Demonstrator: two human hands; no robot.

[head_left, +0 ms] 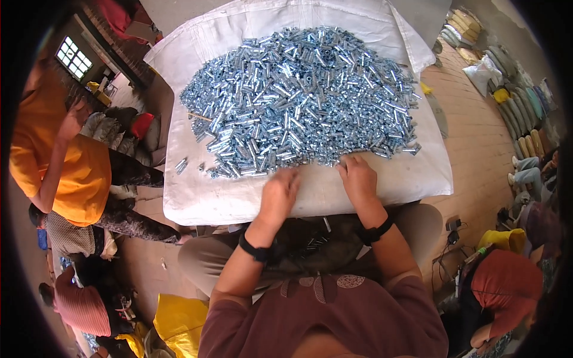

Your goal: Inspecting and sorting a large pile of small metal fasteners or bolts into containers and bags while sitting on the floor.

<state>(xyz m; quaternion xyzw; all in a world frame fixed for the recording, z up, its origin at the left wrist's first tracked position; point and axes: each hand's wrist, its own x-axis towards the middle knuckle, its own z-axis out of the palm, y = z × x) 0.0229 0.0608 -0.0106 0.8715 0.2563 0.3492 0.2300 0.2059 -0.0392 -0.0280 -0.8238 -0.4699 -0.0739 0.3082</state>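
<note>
A big heap of shiny metal pieces (298,89), short tubes or sleeves mixed with small nut-like bits, covers much of the white cloth sheet (239,197) in front of me. My left hand (279,194) is at the heap's near edge, its fingers smeared by motion, so what it holds does not show. Beside it, my right hand (359,179) touches the same edge with fingers bent inward; anything between them is too small to make out. Below the sheet's front edge, a few loose metal pieces (316,243) appear over a dark container or cloth (298,230) between my knees.
On the left stands a person in an orange shirt (77,173). Other people sit or bend lower left (83,304) and right (507,292). A yellow sack (182,322) lies lower left. Filled sacks (516,110) line the right wall. A thin stick (199,116) lies on the heap's left side.
</note>
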